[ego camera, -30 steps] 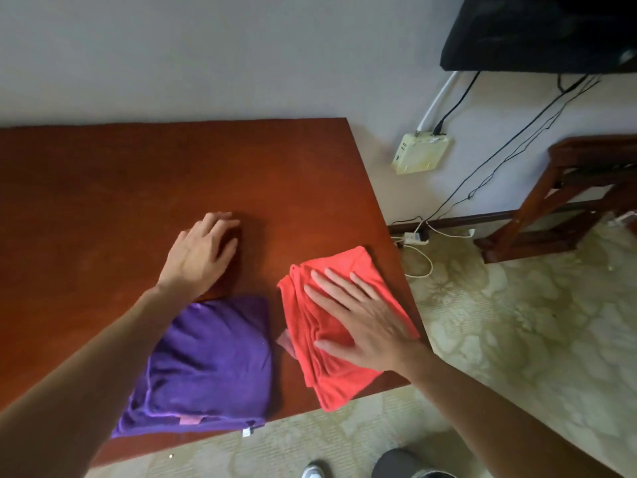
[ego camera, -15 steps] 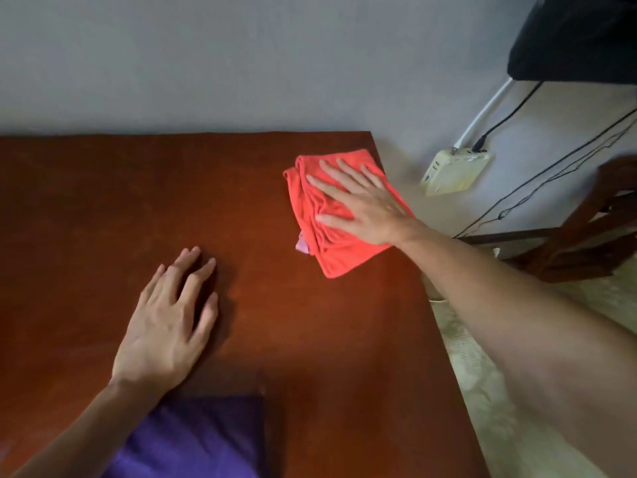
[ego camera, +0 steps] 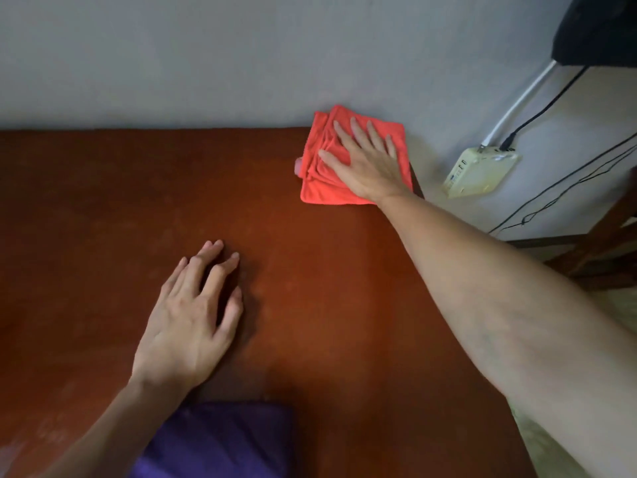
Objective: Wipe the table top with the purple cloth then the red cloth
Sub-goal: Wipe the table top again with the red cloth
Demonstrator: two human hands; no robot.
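Note:
The folded red cloth (ego camera: 320, 188) lies at the far right corner of the reddish-brown table top (ego camera: 103, 208), its far edge against the wall. My right hand (ego camera: 365, 160) presses flat on it with fingers spread and straight. My left hand (ego camera: 189, 315) rests on the bare wood in the middle, fingers loosely bent, holding nothing. The folded purple cloth (ego camera: 220, 439) lies at the near edge, partly under my left forearm and cut off by the frame's bottom.
A grey wall (ego camera: 206, 56) runs along the table's far edge. To the right hang a cream wall box (ego camera: 479, 174) with cables, a dark screen (ego camera: 599, 29) and a wooden stand (ego camera: 599, 243). The table's right edge drops to patterned floor.
My right hand has slid the red cloth from the near right edge up to the far right corner by the wall. My left hand stays on the wood; the view has shifted forward.

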